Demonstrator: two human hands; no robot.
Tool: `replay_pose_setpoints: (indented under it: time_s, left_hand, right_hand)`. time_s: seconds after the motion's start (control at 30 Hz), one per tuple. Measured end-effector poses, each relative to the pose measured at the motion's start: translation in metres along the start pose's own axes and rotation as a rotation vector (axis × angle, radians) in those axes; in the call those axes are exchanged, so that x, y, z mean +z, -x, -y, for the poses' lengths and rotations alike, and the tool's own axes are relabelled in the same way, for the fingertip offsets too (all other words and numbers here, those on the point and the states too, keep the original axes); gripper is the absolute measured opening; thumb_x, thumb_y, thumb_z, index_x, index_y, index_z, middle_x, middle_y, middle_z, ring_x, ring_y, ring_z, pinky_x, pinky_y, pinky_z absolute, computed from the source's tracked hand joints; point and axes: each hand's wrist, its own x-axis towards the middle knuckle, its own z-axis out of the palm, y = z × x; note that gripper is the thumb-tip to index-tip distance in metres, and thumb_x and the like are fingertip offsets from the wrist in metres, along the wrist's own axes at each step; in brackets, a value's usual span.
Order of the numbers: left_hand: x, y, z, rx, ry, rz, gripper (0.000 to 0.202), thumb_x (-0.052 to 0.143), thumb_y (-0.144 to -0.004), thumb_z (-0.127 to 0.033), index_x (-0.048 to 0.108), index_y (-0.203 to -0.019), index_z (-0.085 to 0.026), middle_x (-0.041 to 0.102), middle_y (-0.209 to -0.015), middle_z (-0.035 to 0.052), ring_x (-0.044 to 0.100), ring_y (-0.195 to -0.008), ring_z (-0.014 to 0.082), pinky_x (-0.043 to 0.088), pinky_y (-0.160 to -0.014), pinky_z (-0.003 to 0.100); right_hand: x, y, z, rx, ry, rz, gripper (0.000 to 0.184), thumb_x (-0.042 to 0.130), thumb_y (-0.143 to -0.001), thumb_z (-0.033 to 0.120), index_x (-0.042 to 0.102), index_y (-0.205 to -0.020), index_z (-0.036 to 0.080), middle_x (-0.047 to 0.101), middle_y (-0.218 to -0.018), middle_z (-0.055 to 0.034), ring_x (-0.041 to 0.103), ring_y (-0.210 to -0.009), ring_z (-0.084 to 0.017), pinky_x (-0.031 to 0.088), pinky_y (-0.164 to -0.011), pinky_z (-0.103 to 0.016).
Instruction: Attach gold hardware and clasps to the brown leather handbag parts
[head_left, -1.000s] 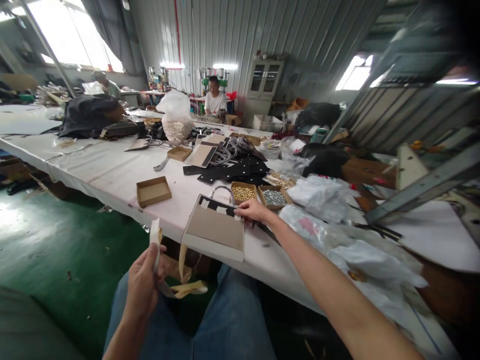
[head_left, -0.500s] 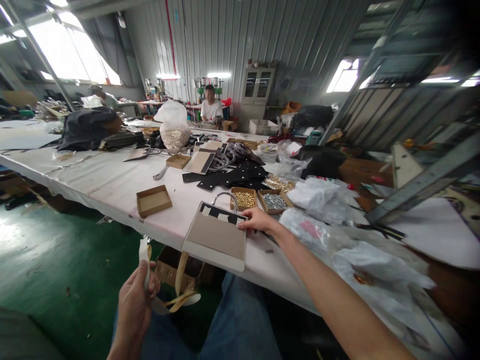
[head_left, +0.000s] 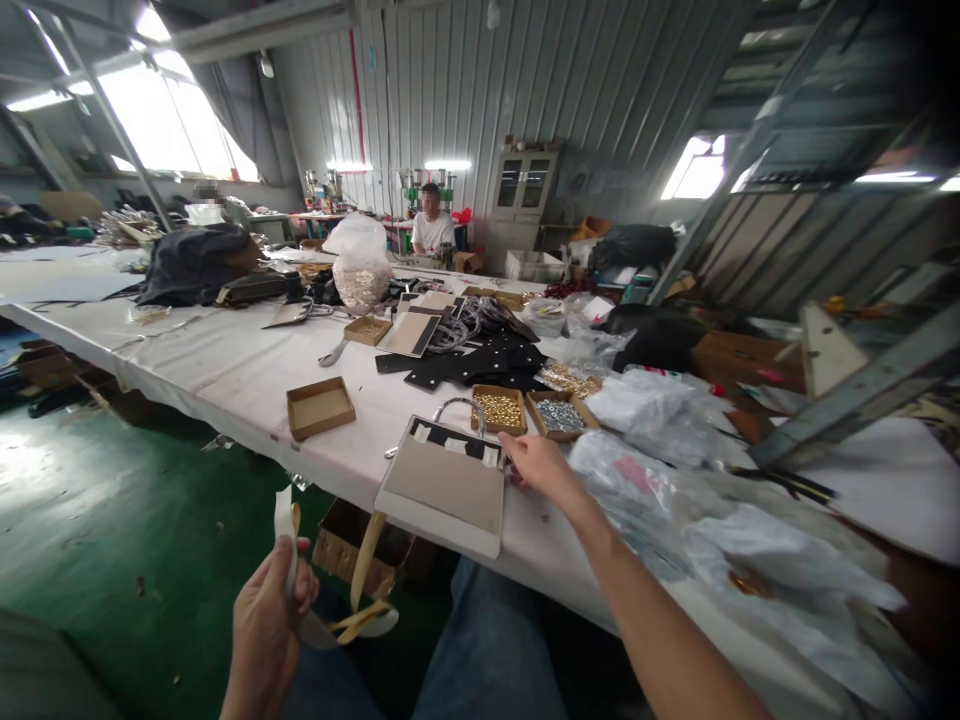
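Note:
My left hand is closed, with a tape strip pinched between thumb and fingers. The strip is white on one face and yellowish on the other, and it hangs in a loop below the table's edge. A flat beige bag panel with a black top band and a grey braided handle lies at the table's front edge. Short pale tape pieces sit across its black band. By the panel's upper right corner is my right hand, its fingers apart and holding nothing; whether a fingertip touches the edge is unclear.
Small cardboard boxes hold gold hardware and silver hardware behind the panel. A shallow box stands left. Black strips and clear plastic bags crowd the table. A person sits across it.
My right hand has come off the right-hand tape piece on the black band and shifted to the panel's right edge. The left hand still grips the strip. The view has shifted slightly.

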Motion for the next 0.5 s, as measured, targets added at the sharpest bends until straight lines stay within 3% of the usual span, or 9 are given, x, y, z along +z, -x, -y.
replay_pose_setpoints:
  time_s: [0.17, 0.33, 0.5]
  left_hand:
    - [-0.009, -0.001, 0.007, -0.036, 0.025, -0.005, 0.051, 0.099, -0.082, -0.058, 0.080, -0.102, -0.015, 0.050, -0.057, -0.0078, 0.041, -0.051, 0.0094, 0.039, -0.050, 0.021]
    - [-0.012, 0.001, 0.009, -0.037, 0.030, 0.034, 0.054, 0.091, -0.090, -0.065, 0.080, -0.105, -0.015, 0.050, -0.058, -0.0074, 0.042, -0.052, 0.0097, 0.040, -0.050, 0.022]
    - [-0.023, 0.004, 0.001, -0.028, 0.044, 0.005, 0.055, 0.096, -0.086, -0.063, 0.080, -0.104, -0.013, 0.049, -0.057, -0.0074, 0.043, -0.052, 0.0099, 0.040, -0.050, 0.022]
  right_hand:
    - [0.028, 0.024, -0.007, 0.235, -0.356, -0.077, 0.053, 0.091, -0.081, 0.075, 0.070, -0.081, 0.026, 0.082, -0.080, -0.0107, 0.077, -0.069, -0.028, 0.063, -0.056, -0.038]
    - [0.042, 0.027, 0.001, 0.246, -0.528, -0.098, 0.052, 0.098, -0.073, 0.064, 0.063, -0.077, 0.025, 0.078, -0.076, -0.0070, 0.071, -0.062, -0.022, 0.058, -0.049, -0.033]
    - [0.038, 0.039, 0.017, 0.215, -0.662, -0.137, 0.053, 0.103, -0.066, 0.058, 0.064, -0.078, 0.025, 0.080, -0.078, -0.0055, 0.074, -0.066, -0.023, 0.062, -0.059, -0.035]
